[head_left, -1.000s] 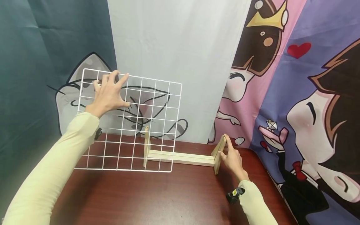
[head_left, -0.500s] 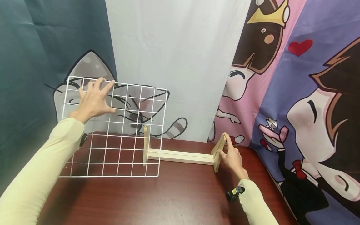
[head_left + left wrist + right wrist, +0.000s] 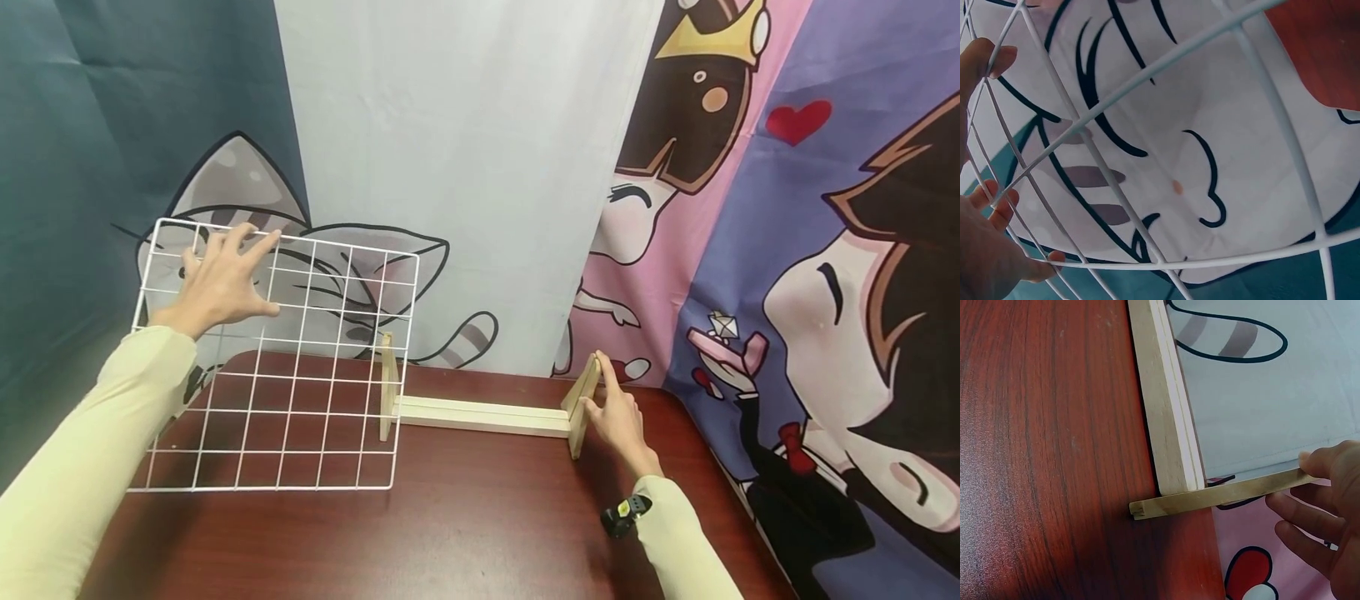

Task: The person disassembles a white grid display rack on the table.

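Note:
My left hand [image 3: 217,283] grips a white wire grid panel [image 3: 322,379] near its top edge, with the fingertips hooked round the wires in the left wrist view. The panel stands tilted at the left, overlapping the near view of a wooden stand's left upright [image 3: 387,367]. A pale wooden bar [image 3: 480,415] joins that upright to the right end piece [image 3: 581,408]. My right hand [image 3: 621,421] pinches this end piece by its top between thumb and fingers, as the right wrist view shows. Whether the panel touches the table is hard to tell.
The reddish-brown table [image 3: 465,525] carries the stand near its back edge. Printed cloth hangs behind, with a grey cat [image 3: 247,179] at the left and cartoon figures at the right. A black device [image 3: 626,517] is strapped to my right wrist.
My left hand has carried the grid panel leftward and down, so it covers less of the stand. My right hand has stayed on the end piece.

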### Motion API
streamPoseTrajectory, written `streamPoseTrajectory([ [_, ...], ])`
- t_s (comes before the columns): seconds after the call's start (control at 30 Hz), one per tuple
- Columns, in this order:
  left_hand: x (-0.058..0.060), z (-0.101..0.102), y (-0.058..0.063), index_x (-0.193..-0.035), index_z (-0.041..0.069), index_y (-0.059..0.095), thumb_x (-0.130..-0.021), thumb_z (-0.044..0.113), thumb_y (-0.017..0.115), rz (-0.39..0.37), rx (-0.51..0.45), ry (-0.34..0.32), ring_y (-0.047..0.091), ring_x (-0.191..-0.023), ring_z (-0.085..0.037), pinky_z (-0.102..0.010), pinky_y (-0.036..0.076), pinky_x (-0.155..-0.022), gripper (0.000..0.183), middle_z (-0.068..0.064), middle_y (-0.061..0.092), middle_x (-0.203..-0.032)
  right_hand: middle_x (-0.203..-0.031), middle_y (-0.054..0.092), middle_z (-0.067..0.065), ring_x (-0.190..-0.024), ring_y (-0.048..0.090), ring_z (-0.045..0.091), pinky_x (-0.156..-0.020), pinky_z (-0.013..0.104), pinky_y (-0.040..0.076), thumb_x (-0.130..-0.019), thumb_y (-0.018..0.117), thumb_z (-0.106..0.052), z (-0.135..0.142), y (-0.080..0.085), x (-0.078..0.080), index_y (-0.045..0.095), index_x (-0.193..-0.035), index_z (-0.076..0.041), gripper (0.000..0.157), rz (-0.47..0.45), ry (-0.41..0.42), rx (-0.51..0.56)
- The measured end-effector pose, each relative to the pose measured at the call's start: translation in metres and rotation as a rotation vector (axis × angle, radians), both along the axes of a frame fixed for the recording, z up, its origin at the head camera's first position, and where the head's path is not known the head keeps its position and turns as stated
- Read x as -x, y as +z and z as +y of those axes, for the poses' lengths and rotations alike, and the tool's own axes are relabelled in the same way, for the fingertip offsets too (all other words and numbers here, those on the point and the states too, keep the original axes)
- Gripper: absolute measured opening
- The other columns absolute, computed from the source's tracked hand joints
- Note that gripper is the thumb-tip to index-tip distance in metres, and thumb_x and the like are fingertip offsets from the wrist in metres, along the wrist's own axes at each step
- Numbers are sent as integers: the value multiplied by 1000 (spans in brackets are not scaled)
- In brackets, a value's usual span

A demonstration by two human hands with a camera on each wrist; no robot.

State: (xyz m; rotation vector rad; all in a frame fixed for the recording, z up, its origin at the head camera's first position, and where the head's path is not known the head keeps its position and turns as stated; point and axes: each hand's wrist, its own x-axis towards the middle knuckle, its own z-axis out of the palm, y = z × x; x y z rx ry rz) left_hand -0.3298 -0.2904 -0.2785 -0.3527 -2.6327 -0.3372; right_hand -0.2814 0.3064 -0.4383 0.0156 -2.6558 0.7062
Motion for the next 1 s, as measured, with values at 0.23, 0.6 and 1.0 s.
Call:
streamPoseTrajectory([
  [0.23,-1,-15,-6,-159,22,23,-58,29,91,-22,11,8,25,-133,-57,-89,10,-95,122,-24,24,-155,-113,73,19,-89,69,47,-64,57,50,-88,74,-20,-1,-1,-1,21,-157,-36,88,-6,0,7],
  [0.6,-3,-29,-16,-159,18,23,-57,29,92,-69,61,23,24,-130,-60,-88,7,-96,123,-29,23,-153,-115,70,24,-82,69,47,-57,52,49,-89,74,-21,-1,0,1,17,-157,-43,92,-23,-17,-5],
  [1.0,-3,-45,-25,-159,21,22,-58,28,91,-102,43,31,22,-131,-60,-89,3,-96,123,-27,22,-154,-116,72,20,-89,69,47,-64,56,50,-90,72,-20,-1,2,1,17,-158,-40,90,-19,-8,3],
])
